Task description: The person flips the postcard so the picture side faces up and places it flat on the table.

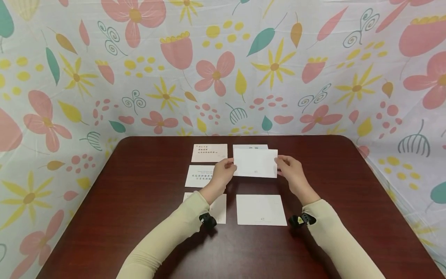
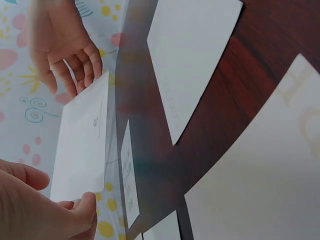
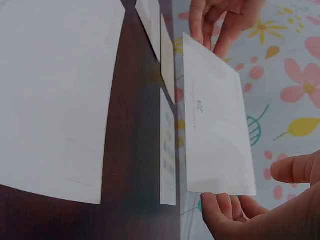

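A blank-looking white card (image 1: 256, 162) with a small grey mark near its lower edge is held up off the table between both hands. My left hand (image 1: 223, 174) grips its left edge, and my right hand (image 1: 292, 172) grips its right edge. In the left wrist view the left hand (image 2: 55, 210) has its fingertips at the card's near edge, thumb raised. The right wrist view shows the right hand (image 3: 265, 212) likewise, fingers curled under the edge. Behind the held card, a pale blue card (image 1: 251, 147) with dark print lies partly hidden.
On the dark red-brown table (image 1: 139, 217) lie a pinkish printed card (image 1: 209, 153), a white printed card (image 1: 199, 176) and a cream card (image 1: 218, 209), the last two partly covered by the left arm. Another white card (image 1: 261, 209) lies between the forearms. A floral cloth (image 1: 216, 108) hangs behind.
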Demonstrator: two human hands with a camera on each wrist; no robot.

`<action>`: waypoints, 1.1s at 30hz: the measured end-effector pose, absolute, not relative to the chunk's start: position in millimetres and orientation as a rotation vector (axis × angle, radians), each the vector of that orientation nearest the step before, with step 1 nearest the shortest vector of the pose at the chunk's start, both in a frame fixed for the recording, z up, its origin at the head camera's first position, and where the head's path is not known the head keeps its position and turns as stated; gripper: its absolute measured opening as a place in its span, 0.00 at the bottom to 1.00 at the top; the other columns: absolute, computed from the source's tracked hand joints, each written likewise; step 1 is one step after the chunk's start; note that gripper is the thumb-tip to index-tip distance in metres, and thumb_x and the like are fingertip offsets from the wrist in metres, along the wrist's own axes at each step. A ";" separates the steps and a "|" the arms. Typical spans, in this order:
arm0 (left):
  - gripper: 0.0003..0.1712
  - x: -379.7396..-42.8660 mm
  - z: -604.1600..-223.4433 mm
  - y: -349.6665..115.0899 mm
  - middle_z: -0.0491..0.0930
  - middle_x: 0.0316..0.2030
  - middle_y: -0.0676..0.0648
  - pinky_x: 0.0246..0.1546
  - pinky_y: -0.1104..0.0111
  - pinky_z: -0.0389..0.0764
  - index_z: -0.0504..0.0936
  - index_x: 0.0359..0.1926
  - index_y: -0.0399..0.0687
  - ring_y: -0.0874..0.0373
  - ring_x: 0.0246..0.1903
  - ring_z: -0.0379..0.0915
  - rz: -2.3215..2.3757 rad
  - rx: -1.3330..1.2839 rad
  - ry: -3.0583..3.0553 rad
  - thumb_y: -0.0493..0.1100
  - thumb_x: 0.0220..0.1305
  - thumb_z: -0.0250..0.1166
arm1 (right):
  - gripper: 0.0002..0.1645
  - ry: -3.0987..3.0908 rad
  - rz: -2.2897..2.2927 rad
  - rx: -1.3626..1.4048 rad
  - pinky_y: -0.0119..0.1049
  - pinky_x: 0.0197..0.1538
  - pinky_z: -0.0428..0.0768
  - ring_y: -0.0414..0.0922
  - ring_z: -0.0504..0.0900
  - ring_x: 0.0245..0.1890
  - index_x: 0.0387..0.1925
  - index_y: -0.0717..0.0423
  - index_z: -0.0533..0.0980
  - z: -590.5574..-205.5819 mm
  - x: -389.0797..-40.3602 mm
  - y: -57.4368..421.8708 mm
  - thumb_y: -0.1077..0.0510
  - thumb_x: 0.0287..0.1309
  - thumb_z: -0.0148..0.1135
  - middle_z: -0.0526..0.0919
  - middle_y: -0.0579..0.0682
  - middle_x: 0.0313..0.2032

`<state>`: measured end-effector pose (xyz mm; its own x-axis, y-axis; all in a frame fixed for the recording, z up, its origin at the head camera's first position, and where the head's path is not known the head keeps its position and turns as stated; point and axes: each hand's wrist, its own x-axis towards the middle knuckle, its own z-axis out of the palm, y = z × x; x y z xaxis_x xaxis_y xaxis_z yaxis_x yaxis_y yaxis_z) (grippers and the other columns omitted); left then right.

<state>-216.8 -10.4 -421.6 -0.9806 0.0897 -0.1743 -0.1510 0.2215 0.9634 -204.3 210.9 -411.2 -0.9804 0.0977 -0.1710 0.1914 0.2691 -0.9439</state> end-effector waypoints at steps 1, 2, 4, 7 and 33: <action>0.22 -217.0 -420.7 -10.9 0.70 0.48 0.44 0.48 0.65 0.71 0.69 0.57 0.42 0.53 0.50 0.65 1.849 -0.060 2.300 0.39 0.60 0.53 | 0.36 2.442 -1.854 0.272 0.46 0.53 0.69 0.57 0.66 0.54 0.61 0.64 0.57 -409.9 -203.8 210.3 0.45 0.60 0.48 0.63 0.63 0.55; 0.22 -217.3 -420.3 -11.2 0.70 0.48 0.44 0.48 0.65 0.71 0.69 0.57 0.43 0.53 0.50 0.65 1.849 -0.061 2.302 0.40 0.60 0.53 | 0.36 2.450 -1.874 0.269 0.46 0.53 0.70 0.56 0.66 0.53 0.61 0.65 0.58 -408.8 -203.4 209.2 0.44 0.59 0.48 0.63 0.63 0.55; 0.23 -217.7 -419.2 -11.9 0.70 0.49 0.45 0.48 0.65 0.70 0.68 0.58 0.45 0.53 0.50 0.65 1.843 -0.066 2.298 0.42 0.61 0.53 | 0.37 2.451 -1.910 0.256 0.45 0.53 0.70 0.56 0.67 0.53 0.60 0.65 0.58 -407.1 -202.6 208.4 0.43 0.59 0.49 0.64 0.63 0.54; 0.23 -217.8 -417.6 -12.5 0.69 0.51 0.45 0.50 0.64 0.69 0.68 0.58 0.47 0.53 0.52 0.64 1.843 -0.061 2.293 0.45 0.62 0.53 | 0.37 2.446 -1.944 0.249 0.46 0.54 0.69 0.56 0.66 0.54 0.59 0.65 0.59 -406.0 -202.3 208.1 0.43 0.58 0.49 0.64 0.62 0.54; 0.18 -219.3 -420.5 -15.1 0.72 0.48 0.47 0.46 0.65 0.72 0.74 0.51 0.44 0.55 0.48 0.67 1.962 -0.102 2.313 0.43 0.61 0.55 | 0.19 2.556 -1.915 0.304 0.38 0.49 0.73 0.44 0.73 0.44 0.50 0.63 0.70 -413.2 -206.4 206.5 0.58 0.59 0.53 0.72 0.57 0.48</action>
<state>-219.3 -15.1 -420.5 -0.9920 0.0180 -0.1246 -0.1200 0.1642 0.9791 -206.4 206.5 -413.2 -0.9799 0.1902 -0.0603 0.1113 0.2702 -0.9563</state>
